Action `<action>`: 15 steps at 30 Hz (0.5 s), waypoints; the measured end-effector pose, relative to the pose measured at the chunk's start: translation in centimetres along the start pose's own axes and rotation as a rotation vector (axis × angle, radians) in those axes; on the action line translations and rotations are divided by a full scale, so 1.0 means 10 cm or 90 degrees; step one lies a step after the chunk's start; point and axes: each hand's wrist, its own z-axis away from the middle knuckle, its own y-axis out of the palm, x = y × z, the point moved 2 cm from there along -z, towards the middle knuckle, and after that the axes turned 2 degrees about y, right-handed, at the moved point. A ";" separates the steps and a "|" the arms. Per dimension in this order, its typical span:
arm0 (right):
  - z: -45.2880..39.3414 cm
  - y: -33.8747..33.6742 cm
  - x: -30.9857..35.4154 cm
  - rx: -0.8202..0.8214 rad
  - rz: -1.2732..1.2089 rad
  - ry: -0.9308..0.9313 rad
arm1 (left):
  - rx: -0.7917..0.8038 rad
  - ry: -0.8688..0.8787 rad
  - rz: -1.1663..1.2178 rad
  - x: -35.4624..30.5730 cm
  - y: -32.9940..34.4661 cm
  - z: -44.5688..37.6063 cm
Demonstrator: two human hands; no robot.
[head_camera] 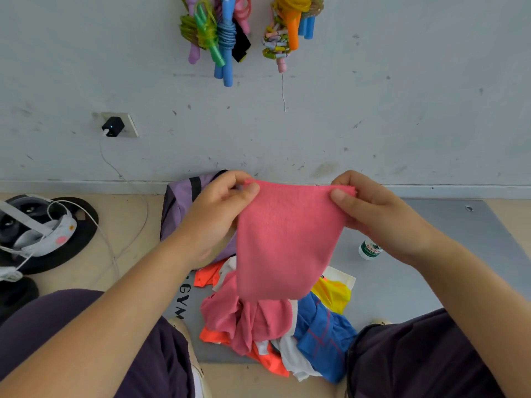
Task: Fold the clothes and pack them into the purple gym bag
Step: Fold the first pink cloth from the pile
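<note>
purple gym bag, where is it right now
In the head view the purple gym bag sits on the floor against the wall, behind the left hand, beyond the clothes pile.

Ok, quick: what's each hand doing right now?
Left hand: pinching one top corner of the pink cloth.
Right hand: pinching the other top corner.

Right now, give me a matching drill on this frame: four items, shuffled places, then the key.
Items:
1. pink cloth
2. purple gym bag
3. small bottle
4. jump ropes

Places:
A. hanging on the wall
B. standing on the grey mat, right side
C. against the wall, behind the left hand
D. held up by both hands

Pairs: 1-D, 2-C, 3-B, 4-A
</note>
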 end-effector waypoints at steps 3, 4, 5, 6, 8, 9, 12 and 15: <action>-0.02 0.00 0.00 -0.052 -0.103 -0.011 | 0.134 -0.096 0.199 -0.03 0.03 0.03; -0.04 -0.01 0.00 -0.075 -0.118 -0.015 | 0.207 -0.143 0.181 -0.01 0.04 0.07; -0.05 -0.03 -0.02 -0.092 -0.133 -0.013 | 0.268 -0.178 0.139 0.04 0.06 0.09; -0.06 -0.03 -0.04 -0.101 -0.153 -0.007 | 0.296 -0.198 0.098 0.09 0.08 0.11; -0.08 -0.02 -0.08 -0.074 -0.203 0.021 | 0.242 -0.201 0.073 0.14 0.11 0.10; -0.09 0.00 -0.11 -0.037 -0.219 0.043 | 0.199 -0.186 0.085 0.15 0.10 0.08; -0.06 0.11 -0.18 0.085 -0.166 0.105 | 0.130 -0.135 0.134 0.11 0.06 0.04; -0.06 0.13 -0.20 0.060 -0.149 0.098 | 0.111 -0.124 0.117 0.07 0.02 0.03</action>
